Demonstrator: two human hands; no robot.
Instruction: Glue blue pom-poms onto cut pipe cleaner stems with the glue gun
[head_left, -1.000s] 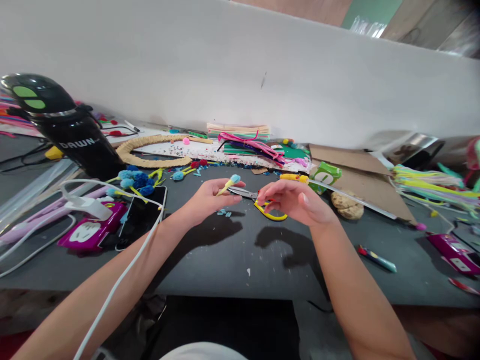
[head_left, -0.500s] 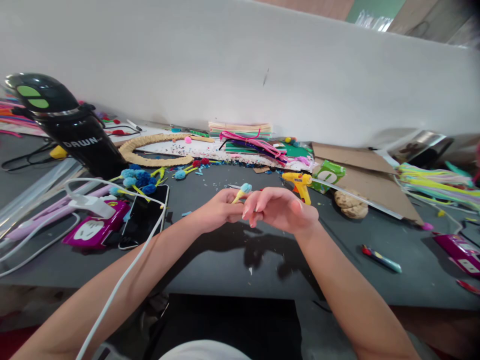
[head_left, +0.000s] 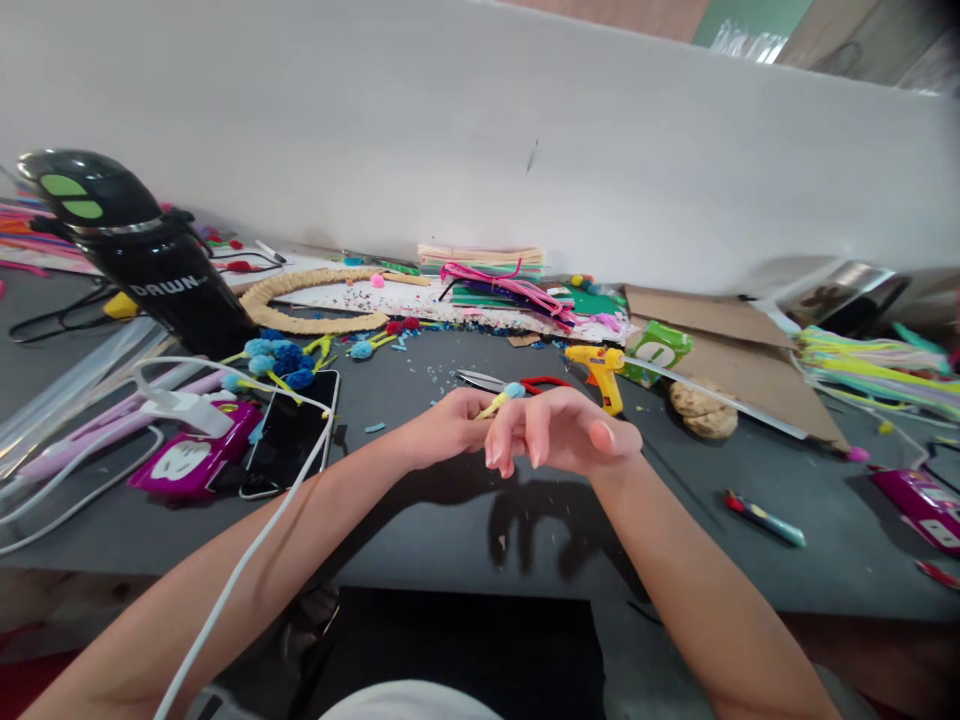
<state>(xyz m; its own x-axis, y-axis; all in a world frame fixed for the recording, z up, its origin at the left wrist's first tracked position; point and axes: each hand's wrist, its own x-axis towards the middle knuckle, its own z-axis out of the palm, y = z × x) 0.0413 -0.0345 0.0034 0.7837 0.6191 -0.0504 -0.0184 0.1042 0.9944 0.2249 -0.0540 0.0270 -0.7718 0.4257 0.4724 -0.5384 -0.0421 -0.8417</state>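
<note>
Over the middle of the dark desk, my left hand (head_left: 441,432) pinches a yellow pipe-cleaner stem (head_left: 493,405) with a fuzzy light-blue tip (head_left: 514,390). Close beside it on the right is my right hand (head_left: 564,430), fingers apart and loosely bent, holding nothing visible; whether it touches the stem I cannot tell. Scissors with red handles (head_left: 545,381) lie just behind both hands, partly covered by them. A yellow glue gun (head_left: 600,372) rests behind my right hand. Blue pom-poms on yellow stems (head_left: 281,358) are heaped to the left.
A black bottle (head_left: 161,275) stands at left, near a phone (head_left: 289,440) and a purple power strip (head_left: 196,447). A white cable (head_left: 259,545) crosses above my left forearm. Cardboard (head_left: 739,360), a walnut-like object (head_left: 703,408) and a pen (head_left: 765,518) lie at right.
The light-blue tip and my left hand have shifted slightly right. My right hand has turned and its fingers have spread a little. More of the scissors shows behind them.
</note>
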